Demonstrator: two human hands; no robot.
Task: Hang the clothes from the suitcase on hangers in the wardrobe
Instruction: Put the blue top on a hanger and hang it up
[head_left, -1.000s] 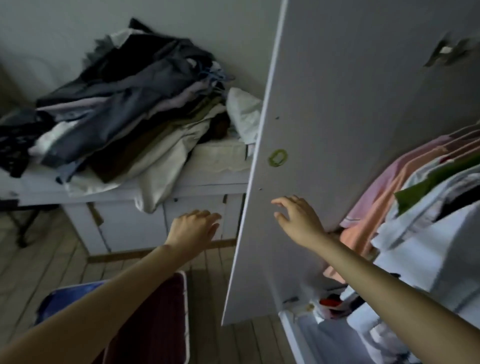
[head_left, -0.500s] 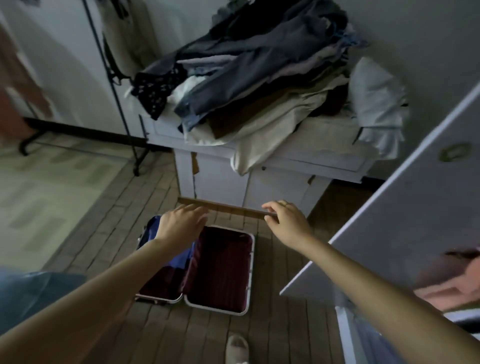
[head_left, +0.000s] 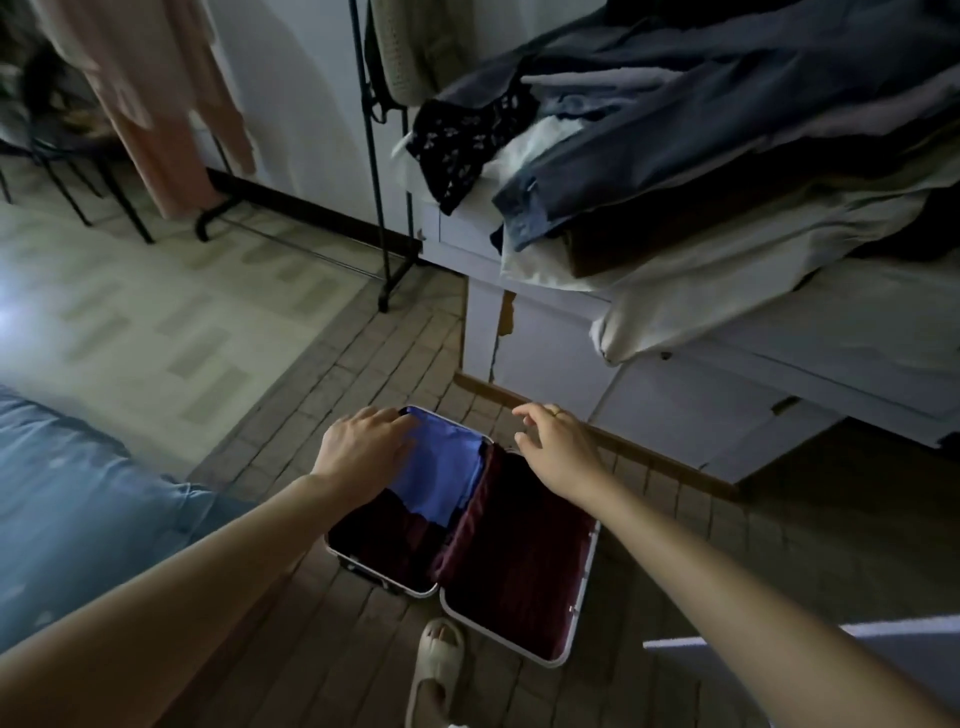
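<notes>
An open suitcase (head_left: 579, 597) with dark red lining lies on the tiled floor below me. A blue garment (head_left: 441, 473) lies in its left half, over darker folded clothes. My left hand (head_left: 363, 449) reaches over the left half with its fingers spread at the blue garment's far edge; contact is unclear. My right hand (head_left: 558, 449) hovers above the middle of the case, fingers relaxed and holding nothing. The wardrobe interior is out of view; only a corner of its white door (head_left: 810, 670) shows at lower right.
A white cabinet (head_left: 649, 379) piled with mixed clothes (head_left: 727, 130) stands right behind the suitcase. A black clothes rack (head_left: 371, 156) and a hanging pink garment (head_left: 156, 104) are at the back left. A blue bedcover (head_left: 62, 509) is at left, my slippered foot (head_left: 436, 670) below.
My view has swung from the wardrobe door down and left to the suitcase. Both hands have moved down over the open case, the left one reaching the blue garment.
</notes>
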